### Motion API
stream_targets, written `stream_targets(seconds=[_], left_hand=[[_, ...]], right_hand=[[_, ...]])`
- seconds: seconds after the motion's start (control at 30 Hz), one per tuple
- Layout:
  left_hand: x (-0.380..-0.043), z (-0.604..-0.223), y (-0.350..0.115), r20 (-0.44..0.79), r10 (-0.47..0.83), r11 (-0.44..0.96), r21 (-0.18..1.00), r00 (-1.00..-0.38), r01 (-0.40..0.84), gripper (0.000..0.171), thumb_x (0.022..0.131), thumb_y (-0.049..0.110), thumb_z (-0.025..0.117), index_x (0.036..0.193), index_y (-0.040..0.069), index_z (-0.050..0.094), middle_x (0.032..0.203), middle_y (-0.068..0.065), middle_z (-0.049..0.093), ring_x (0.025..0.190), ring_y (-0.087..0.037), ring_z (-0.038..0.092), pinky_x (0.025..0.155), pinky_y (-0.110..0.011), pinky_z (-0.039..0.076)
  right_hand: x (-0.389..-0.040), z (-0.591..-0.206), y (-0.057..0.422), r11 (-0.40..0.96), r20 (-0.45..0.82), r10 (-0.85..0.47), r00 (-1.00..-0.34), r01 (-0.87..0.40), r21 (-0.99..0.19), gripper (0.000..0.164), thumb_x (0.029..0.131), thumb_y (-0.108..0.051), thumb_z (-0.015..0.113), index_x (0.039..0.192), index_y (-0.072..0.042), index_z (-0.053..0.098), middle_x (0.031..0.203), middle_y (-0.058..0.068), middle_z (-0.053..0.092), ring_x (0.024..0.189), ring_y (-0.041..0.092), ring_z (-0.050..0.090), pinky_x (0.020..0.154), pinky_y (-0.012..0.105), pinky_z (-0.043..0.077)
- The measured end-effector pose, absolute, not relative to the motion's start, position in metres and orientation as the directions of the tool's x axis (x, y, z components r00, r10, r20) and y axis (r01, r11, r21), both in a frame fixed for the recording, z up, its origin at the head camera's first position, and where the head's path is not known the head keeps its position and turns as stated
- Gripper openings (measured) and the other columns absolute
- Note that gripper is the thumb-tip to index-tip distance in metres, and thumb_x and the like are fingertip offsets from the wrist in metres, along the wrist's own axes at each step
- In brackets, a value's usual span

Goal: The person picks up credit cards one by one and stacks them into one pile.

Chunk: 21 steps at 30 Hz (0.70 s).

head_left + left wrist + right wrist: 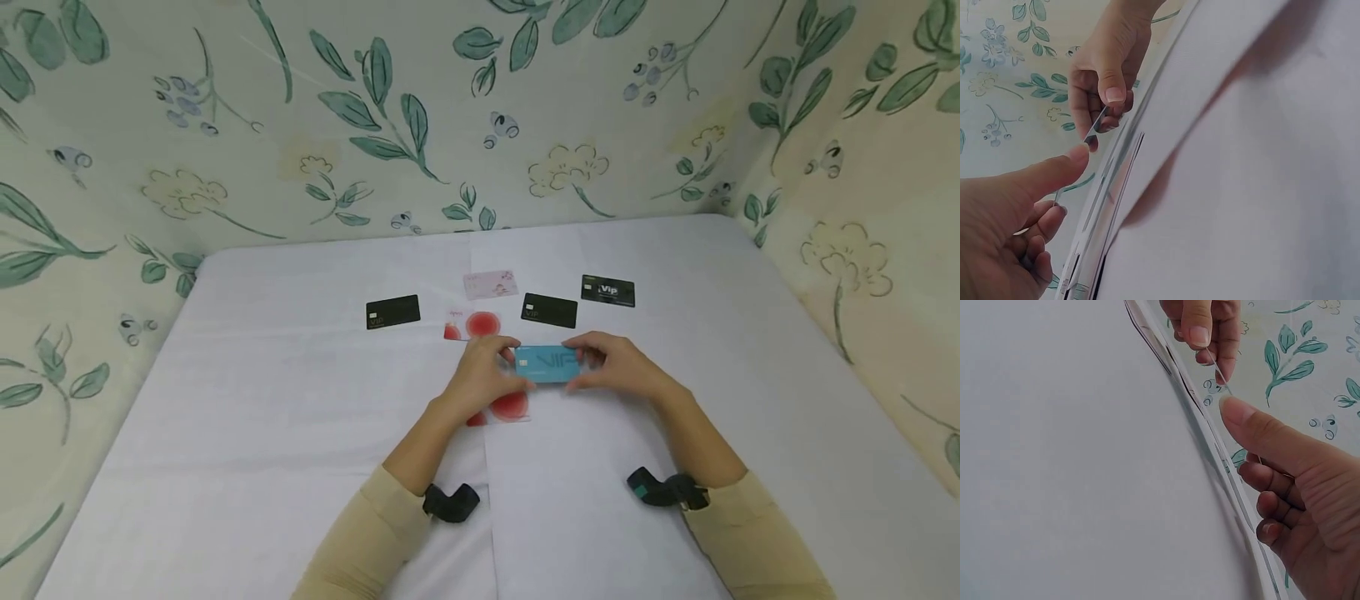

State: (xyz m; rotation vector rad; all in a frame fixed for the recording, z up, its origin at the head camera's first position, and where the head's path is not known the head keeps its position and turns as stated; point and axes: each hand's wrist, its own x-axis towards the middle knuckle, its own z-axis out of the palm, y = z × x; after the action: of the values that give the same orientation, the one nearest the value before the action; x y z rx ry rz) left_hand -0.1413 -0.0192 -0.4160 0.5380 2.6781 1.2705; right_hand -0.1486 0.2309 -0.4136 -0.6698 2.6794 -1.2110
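A blue VIP card (546, 364) is held level between both hands, its lettering facing the head camera. My left hand (483, 371) pinches its left end, thumb along the near edge and fingers at the far edge. At the other end my right hand (618, 364) grips the card the same way. Both wrist views show the card nearly edge-on, a thin line between the left hand (1010, 219) and the right hand (1107, 75). A red-and-white card (510, 407) lies below the left hand, partly covered by it. Another red-patterned card (482, 324) lies just beyond.
Farther back on the white-covered table (262, 375) lie a pale pink card (491, 284) and three black VIP cards: one at left (393, 312), a middle card (549, 310) and one at right (608, 291). Leaf-patterned wallpaper (390, 125) rises behind the table.
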Motion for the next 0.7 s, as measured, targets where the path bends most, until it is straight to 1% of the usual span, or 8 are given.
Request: stream_targets(seconds=[0.13, 0.27, 0.37, 0.5, 0.7], left_hand=[[-0.140, -0.416, -0.025, 0.029, 0.367, 0.590, 0.765, -0.930, 0.257, 0.061, 0.072, 0.031, 0.082, 0.124, 0.009, 0.058, 0.097, 0.003, 0.057, 0.107, -0.019, 0.044, 0.086, -0.032, 0.046], [-0.140, -0.416, -0.032, 0.059, 0.354, 0.592, 0.759, -0.933, 0.273, 0.060, 0.071, 0.032, 0.083, 0.122, 0.011, 0.059, 0.097, 0.003, 0.057, 0.102, -0.019, 0.045, 0.081, -0.031, 0.046], [-0.139, -0.415, -0.037, 0.077, 0.346, 0.597, 0.751, -0.935, 0.283, 0.060, 0.069, 0.032, 0.084, 0.120, 0.011, 0.060, 0.095, 0.003, 0.057, 0.098, -0.018, 0.046, 0.078, -0.031, 0.046], [-0.136, -0.413, -0.044, 0.067, 0.337, 0.610, 0.744, -0.939, 0.272, 0.060, 0.068, 0.035, 0.085, 0.118, 0.013, 0.060, 0.094, 0.005, 0.055, 0.098, -0.017, 0.046, 0.079, -0.031, 0.046], [-0.131, -0.411, -0.053, 0.055, 0.332, 0.608, 0.751, -0.942, 0.258, 0.060, 0.068, 0.035, 0.084, 0.120, 0.014, 0.060, 0.096, 0.005, 0.055, 0.102, -0.017, 0.045, 0.079, -0.030, 0.047]], right_hand=[[-0.147, -0.414, 0.227, 0.571, 0.073, -0.456, -0.887, -0.355, -0.740, 0.061, 0.066, -0.024, 0.087, 0.118, -0.003, 0.063, 0.088, 0.005, 0.056, 0.080, 0.018, 0.045, 0.067, 0.021, 0.038], [-0.146, -0.412, 0.221, 0.574, 0.101, -0.460, -0.882, -0.382, -0.724, 0.061, 0.065, -0.024, 0.087, 0.118, -0.005, 0.064, 0.087, 0.003, 0.055, 0.079, 0.018, 0.046, 0.066, 0.022, 0.039], [-0.146, -0.410, 0.216, 0.575, 0.123, -0.465, -0.877, -0.405, -0.710, 0.061, 0.064, -0.023, 0.088, 0.118, -0.004, 0.064, 0.087, 0.003, 0.055, 0.079, 0.017, 0.046, 0.065, 0.021, 0.039], [-0.144, -0.407, 0.209, 0.556, 0.138, -0.488, -0.862, -0.428, -0.712, 0.061, 0.065, -0.021, 0.087, 0.117, -0.001, 0.063, 0.087, 0.003, 0.056, 0.078, 0.017, 0.046, 0.065, 0.022, 0.039], [-0.142, -0.404, 0.201, 0.533, 0.135, -0.503, -0.854, -0.429, -0.729, 0.060, 0.064, -0.019, 0.088, 0.116, -0.003, 0.064, 0.087, 0.001, 0.056, 0.078, 0.017, 0.047, 0.065, 0.021, 0.040]])
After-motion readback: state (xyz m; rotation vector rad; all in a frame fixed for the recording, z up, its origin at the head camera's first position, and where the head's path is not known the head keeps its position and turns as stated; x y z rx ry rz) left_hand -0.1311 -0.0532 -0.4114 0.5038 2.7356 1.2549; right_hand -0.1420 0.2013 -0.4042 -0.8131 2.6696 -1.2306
